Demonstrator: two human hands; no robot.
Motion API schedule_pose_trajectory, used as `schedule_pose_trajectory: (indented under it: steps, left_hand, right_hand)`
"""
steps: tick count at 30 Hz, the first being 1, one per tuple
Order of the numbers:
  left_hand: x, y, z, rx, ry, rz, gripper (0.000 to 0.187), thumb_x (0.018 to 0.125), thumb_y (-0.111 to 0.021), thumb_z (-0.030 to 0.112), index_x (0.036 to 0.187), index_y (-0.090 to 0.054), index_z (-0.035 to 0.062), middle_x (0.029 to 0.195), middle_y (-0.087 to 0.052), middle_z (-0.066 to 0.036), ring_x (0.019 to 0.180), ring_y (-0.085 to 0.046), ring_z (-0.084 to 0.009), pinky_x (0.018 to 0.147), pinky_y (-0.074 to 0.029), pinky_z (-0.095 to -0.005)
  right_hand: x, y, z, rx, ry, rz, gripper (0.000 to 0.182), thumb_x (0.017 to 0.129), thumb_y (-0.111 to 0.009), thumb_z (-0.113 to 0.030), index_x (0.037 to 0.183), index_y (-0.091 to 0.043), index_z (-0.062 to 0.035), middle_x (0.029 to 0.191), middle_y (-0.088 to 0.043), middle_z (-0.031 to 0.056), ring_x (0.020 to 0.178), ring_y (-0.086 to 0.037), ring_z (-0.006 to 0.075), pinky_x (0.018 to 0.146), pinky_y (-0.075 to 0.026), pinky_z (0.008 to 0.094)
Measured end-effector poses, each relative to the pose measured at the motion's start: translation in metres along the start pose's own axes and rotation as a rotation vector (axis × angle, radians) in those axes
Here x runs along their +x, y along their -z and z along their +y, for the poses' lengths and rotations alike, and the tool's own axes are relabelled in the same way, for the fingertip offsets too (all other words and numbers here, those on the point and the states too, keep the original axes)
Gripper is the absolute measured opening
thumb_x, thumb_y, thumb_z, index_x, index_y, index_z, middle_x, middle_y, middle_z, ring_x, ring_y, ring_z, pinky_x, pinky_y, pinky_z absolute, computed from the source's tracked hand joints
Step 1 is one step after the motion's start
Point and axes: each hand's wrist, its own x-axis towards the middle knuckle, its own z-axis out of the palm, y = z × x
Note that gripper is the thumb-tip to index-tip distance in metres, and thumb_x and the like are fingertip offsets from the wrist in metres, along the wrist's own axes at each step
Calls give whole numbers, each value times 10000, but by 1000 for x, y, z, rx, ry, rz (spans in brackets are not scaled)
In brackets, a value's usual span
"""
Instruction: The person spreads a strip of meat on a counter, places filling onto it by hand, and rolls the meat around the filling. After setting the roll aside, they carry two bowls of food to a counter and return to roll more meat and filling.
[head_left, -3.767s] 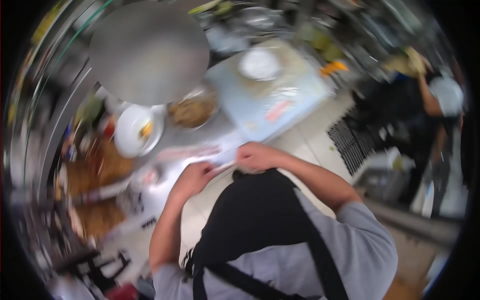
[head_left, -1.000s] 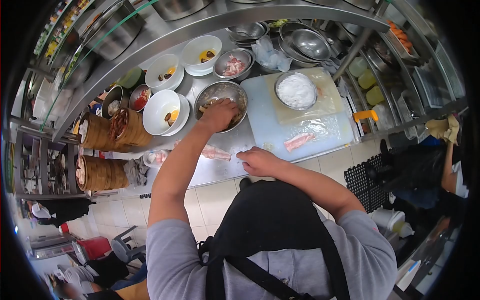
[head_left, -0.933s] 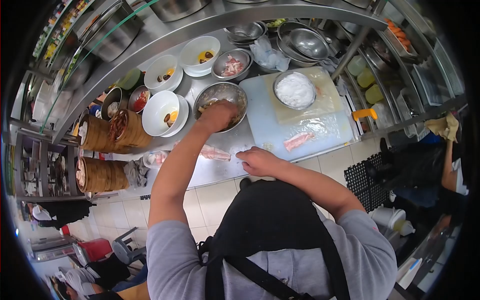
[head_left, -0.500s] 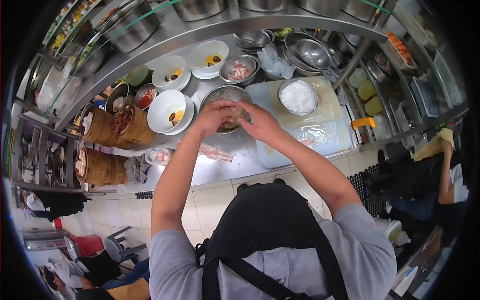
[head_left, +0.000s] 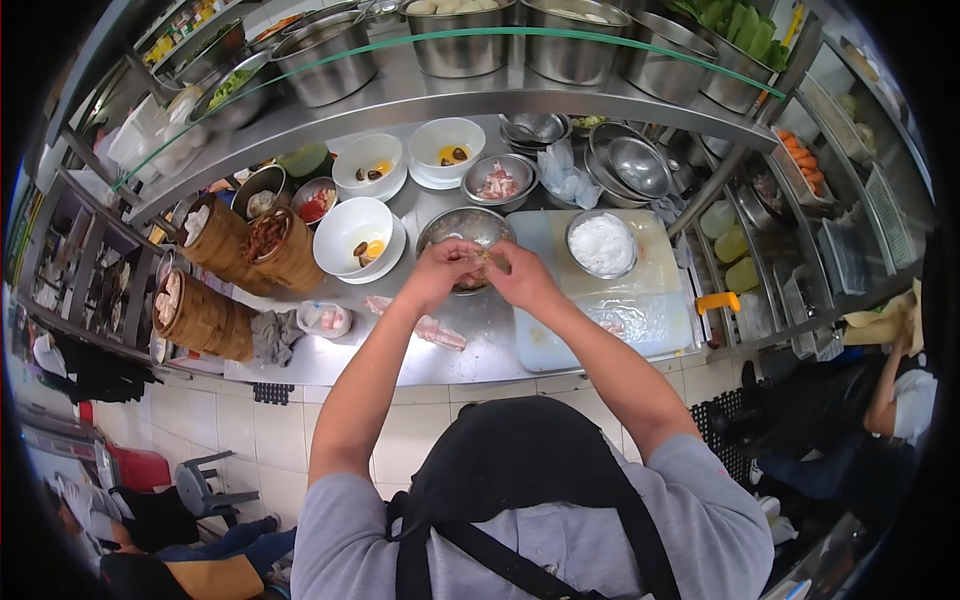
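My left hand (head_left: 443, 274) and my right hand (head_left: 522, 279) meet over the near side of a steel mixing bowl (head_left: 467, 224). Fingers of both are curled together around a small, wet-looking brownish lump (head_left: 490, 262), whose kind I cannot make out. More brownish, wet-looking food lies in the bowl, partly covered by the hands. Just left of the bowl, a pale pink strip of raw meat or fish (head_left: 425, 328) rests on the steel counter. On the right, a bowl of white powder (head_left: 602, 246) stands on a cutting board (head_left: 545, 345).
White bowls (head_left: 352, 228) with egg yolk and dark pieces stand left, beside bamboo steamers (head_left: 225, 333). A bowl of cut meat (head_left: 497, 181) sits behind the mixing bowl. A steel shelf (head_left: 450, 105) carrying pots spans overhead. A yellow handle (head_left: 717, 302) juts out right; people are on both sides.
The view has tilted up, showing more of the pots on the shelf. My hands have drawn closer together over the bowl, fingers now bunched around the lump.
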Motion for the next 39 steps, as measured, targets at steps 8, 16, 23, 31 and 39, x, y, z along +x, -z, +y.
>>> schedule_pose_trajectory:
  steps: [8, 16, 23, 31, 39]
  left_hand:
    - [37, -52, -10, 559, -309, 62, 217, 883, -780, 144, 1051, -706, 29, 876, -704, -38, 735, -619, -106, 687, -514, -273]
    - [137, -201, -18, 1071, -683, -66, 105, 806, -745, 135, 855, -673, 76, 840, -687, -138, 889, -638, -334, 801, -519, -425]
    - [162, -202, -51, 1421, -833, -84, 85, 769, -656, 121, 839, -683, 83, 856, -690, -128, 885, -630, -334, 872, -492, -454]
    - [170, -225, -59, 1473, -553, 76, 192, 828, -593, 193, 853, -725, 56, 883, -740, -158, 966, -678, -337, 945, -512, -477]
    - [155, -228, -54, 1486, -547, 67, 228, 870, -595, 210, 939, -745, 54, 975, -757, -130, 1054, -667, -320, 921, -525, -446]
  right_hand:
    - [-101, 21, 29, 62, -27, -12, 327, 934, -627, -240, 1191, -650, -38, 1143, -700, 224, 1063, -671, 403, 927, -527, 450]
    - [-159, 46, 64, 20, -87, -9, 310, 921, -624, -214, 1170, -656, -32, 1091, -710, 220, 1038, -673, 402, 922, -530, 454]
    - [-165, 71, 75, 57, -38, 26, 273, 913, -630, -191, 1135, -664, -35, 1050, -712, 223, 1008, -675, 402, 883, -536, 456]
    - [-159, 88, 96, 83, 55, -51, 266, 914, -648, -171, 1145, -675, -40, 997, -715, 188, 932, -687, 353, 829, -546, 420]
    - [-151, 91, 95, 91, -2, -122, 268, 916, -645, -170, 1155, -672, -53, 936, -706, 190, 867, -688, 315, 804, -547, 399]
